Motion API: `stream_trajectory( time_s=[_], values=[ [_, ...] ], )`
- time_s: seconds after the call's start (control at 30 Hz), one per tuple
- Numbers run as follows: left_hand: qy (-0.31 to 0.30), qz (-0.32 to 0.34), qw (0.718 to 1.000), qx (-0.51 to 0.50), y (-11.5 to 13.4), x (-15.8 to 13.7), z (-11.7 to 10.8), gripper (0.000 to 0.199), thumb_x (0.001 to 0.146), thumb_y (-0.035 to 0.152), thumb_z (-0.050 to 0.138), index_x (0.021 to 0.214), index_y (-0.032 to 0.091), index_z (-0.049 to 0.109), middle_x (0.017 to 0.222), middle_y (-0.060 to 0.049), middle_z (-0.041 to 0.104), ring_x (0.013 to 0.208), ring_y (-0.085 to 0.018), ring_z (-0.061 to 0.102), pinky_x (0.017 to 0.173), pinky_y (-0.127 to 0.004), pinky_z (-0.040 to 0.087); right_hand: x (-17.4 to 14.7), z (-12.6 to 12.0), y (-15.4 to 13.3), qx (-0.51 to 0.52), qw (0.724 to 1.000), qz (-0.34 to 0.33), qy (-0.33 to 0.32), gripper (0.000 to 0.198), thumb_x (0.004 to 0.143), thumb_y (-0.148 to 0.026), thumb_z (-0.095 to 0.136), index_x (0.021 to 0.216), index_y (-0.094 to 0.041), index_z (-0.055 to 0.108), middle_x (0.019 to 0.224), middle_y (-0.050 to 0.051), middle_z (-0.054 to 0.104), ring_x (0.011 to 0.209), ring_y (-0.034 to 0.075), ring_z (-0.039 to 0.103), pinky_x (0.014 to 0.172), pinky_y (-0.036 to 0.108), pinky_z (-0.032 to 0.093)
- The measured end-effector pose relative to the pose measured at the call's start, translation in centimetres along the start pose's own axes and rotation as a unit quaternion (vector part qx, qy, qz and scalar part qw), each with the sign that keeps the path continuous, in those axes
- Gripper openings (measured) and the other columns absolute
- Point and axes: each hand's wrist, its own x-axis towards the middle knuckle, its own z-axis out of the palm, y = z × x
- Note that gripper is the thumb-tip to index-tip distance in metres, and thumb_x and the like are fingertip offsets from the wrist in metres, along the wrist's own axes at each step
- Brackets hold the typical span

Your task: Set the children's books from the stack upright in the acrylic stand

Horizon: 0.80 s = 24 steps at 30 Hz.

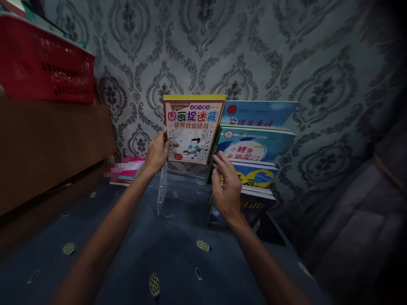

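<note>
A brown-bordered picture book (193,137) leans upright in the left half of a clear plastic stand (162,192), with a yellow edge showing behind it. At its left edge, my left hand (158,152) has its fingers closed on the cover. My right hand (227,186) is open, fingers slightly bent and thumb apart, beside the lower right corner of that book. It partly covers the stepped books on the right: a blue book (260,112) at the back, a teal book (276,142), a yellow-and-blue book (270,173) and a dark book (254,205) in front.
Several pink-topped books or papers (130,167) lie by the wall at left. A red basket (47,59) sits on a brown wooden box or cabinet (57,148). Dark blue patterned cloth (133,250) covers the surface. Patterned wallpaper (203,46) rises behind; a pale curtain-like fabric (356,212) hangs at right.
</note>
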Motion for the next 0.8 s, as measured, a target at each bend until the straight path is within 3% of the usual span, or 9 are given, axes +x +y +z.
stream_trajectory(
  time_s=[0.33,0.57,0.8],
  values=[
    [-0.032,-0.053,0.994,0.091,1.8,0.5,-0.1,0.024,0.096,0.021,0.053,0.120,0.018,0.055,0.101,-0.014,0.074,0.095,-0.032,0.072,0.088,-0.041,0.052,-1.3,0.2,0.3,0.000,1.000,0.006,-0.029,0.037,0.099,-0.020,0.048,0.127,-0.026,0.072,0.139,0.011,0.067,0.130,0.026,0.063,0.108,0.052,0.054],
    [-0.049,-0.059,0.992,0.099,2.0,0.7,-0.2,0.026,0.098,0.022,0.051,0.123,0.016,0.051,0.106,-0.018,0.074,0.101,-0.034,0.071,0.087,-0.041,0.052,0.3,1.1,0.4,-0.003,0.998,-0.004,-0.060,0.041,0.098,-0.020,0.047,0.134,-0.021,0.067,0.146,0.014,0.061,0.135,0.027,0.059,0.111,0.052,0.051],
    [-0.056,-0.050,0.991,0.115,1.7,0.7,-0.4,0.025,0.100,0.023,0.047,0.124,0.019,0.053,0.101,-0.013,0.074,0.096,-0.031,0.072,0.086,-0.038,0.051,1.6,1.2,0.9,0.018,0.997,0.009,-0.073,0.043,0.097,-0.024,0.051,0.137,-0.019,0.064,0.152,0.016,0.055,0.137,0.031,0.056,0.108,0.056,0.054]
  ],
)
